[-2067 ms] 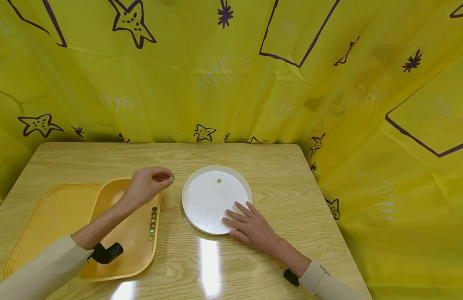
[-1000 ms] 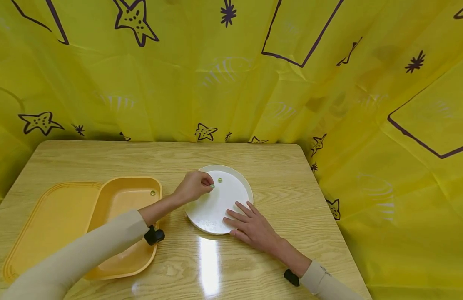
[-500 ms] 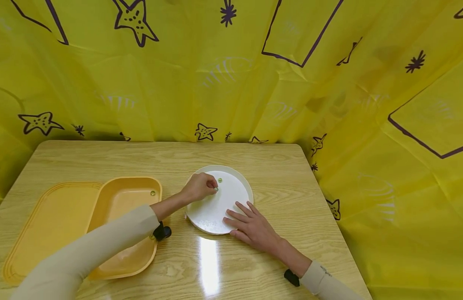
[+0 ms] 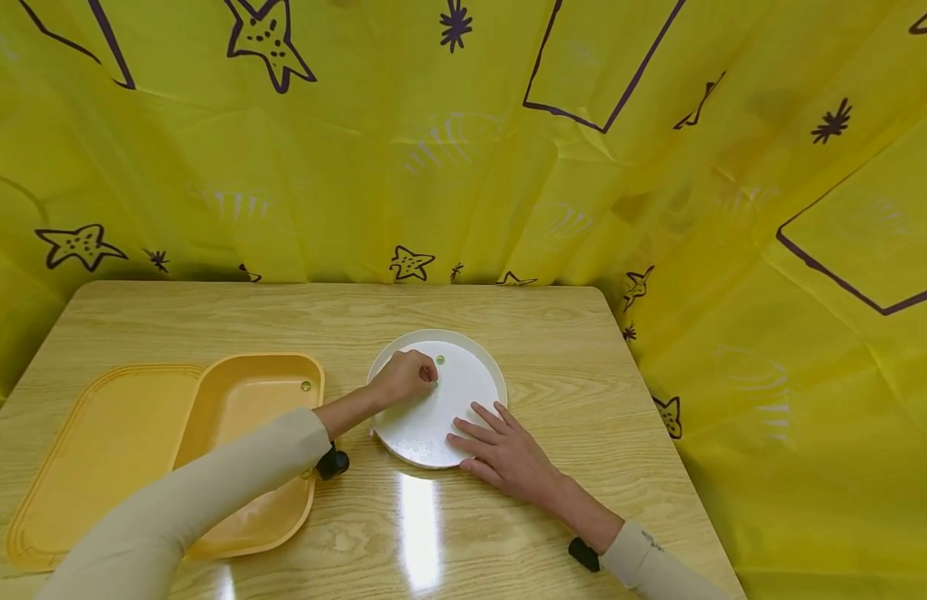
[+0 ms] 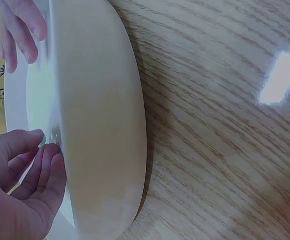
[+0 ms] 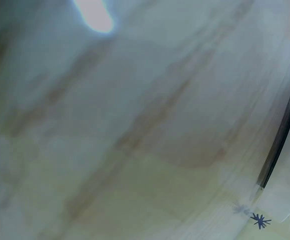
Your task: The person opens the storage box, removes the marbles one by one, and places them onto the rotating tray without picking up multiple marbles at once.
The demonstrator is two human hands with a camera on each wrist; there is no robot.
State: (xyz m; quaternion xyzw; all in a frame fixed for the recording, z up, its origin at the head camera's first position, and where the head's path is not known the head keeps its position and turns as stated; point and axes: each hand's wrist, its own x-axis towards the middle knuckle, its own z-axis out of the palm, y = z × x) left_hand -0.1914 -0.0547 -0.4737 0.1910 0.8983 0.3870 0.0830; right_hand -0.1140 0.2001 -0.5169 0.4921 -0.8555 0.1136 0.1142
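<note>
Head view: L hand (image 4: 406, 377) is down over the white round tray (image 4: 422, 437), fingertips pinching a green glassy bead (image 4: 435, 385) at or just above the tray floor (contact unclear). A 2nd bead (image 4: 440, 360) sits on the floor just past those fingertips, on the far side. R hand (image 4: 508, 457) rests across the rim w/ fingers straight & spread, gripping nothing, prob. steadying it. Back from the L fingers, partly under the forearm: yellow-orange box (image 4: 238, 408) w/ a box bead (image 4: 306, 386) in its far R corner; flat panel (image 4: 118, 442) alongside, poss. its lid.

Handling: bead should be v. light, hard, slick, apt to roll or skid; might chip if dropped. Best hold = thumb + index tips across its widest part; too much squeeze could shoot it out. Tray looks light & stiff, so R hand's weight helps.

Room: tray floor runs from the L fingertips toward the R fingers, so a slide that way looks easy; farther out is tight b/c of the 2nd bead. Behind the fingers, rim calls for a lift b4 pulling back.

L wrist view: thumb (image 5: 25, 137) & curled fingers meet w/ a sliver of green btwn them; tray's side wall is just beside these fingers. R fingertips show over the tray, well apart from the pinch.

R wrist view: mostly blurred tabletop (image 6: 149, 130), bit of skin at R edge; can't tell finger state here.
</note>
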